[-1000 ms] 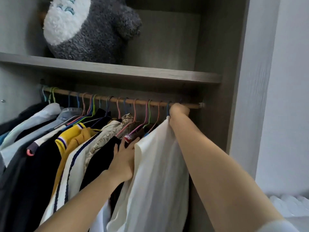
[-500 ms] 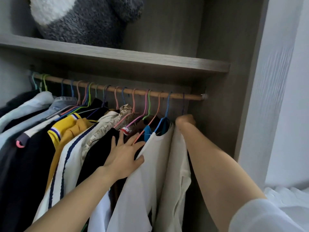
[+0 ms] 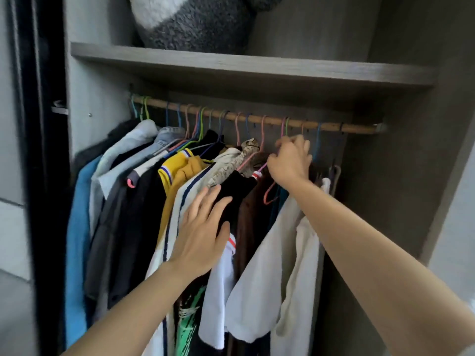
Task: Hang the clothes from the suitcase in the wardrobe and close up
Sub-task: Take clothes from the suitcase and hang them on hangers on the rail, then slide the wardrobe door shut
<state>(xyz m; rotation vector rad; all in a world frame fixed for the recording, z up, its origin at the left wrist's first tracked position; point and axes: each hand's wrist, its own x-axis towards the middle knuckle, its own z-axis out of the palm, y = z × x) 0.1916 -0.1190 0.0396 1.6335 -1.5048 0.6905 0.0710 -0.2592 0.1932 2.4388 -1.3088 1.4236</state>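
A wooden rail (image 3: 354, 127) runs across the open wardrobe, crowded with coloured wire hangers and clothes. A white garment (image 3: 272, 265) hangs at the right end of the row, on a blue hanger (image 3: 318, 140). My left hand (image 3: 203, 232) is flat with spread fingers, pressing on a black top (image 3: 239, 188) and the striped white shirt (image 3: 177, 219) beside it. My right hand (image 3: 290, 161) is raised just under the rail, its fingers curled round the neck of a pink hanger (image 3: 270, 194). The suitcase is out of view.
A grey and white plush toy (image 3: 195, 19) sits on the shelf (image 3: 257, 65) above the rail. The wardrobe's right side panel (image 3: 401, 176) stands close to the last hanger. A dark door edge (image 3: 43, 176) borders the left.
My right hand let go of the white garment's hanger at the rail, dropped, then moved left to grip a pink hanger. My left hand slid left across the clothes. The view shifted right.
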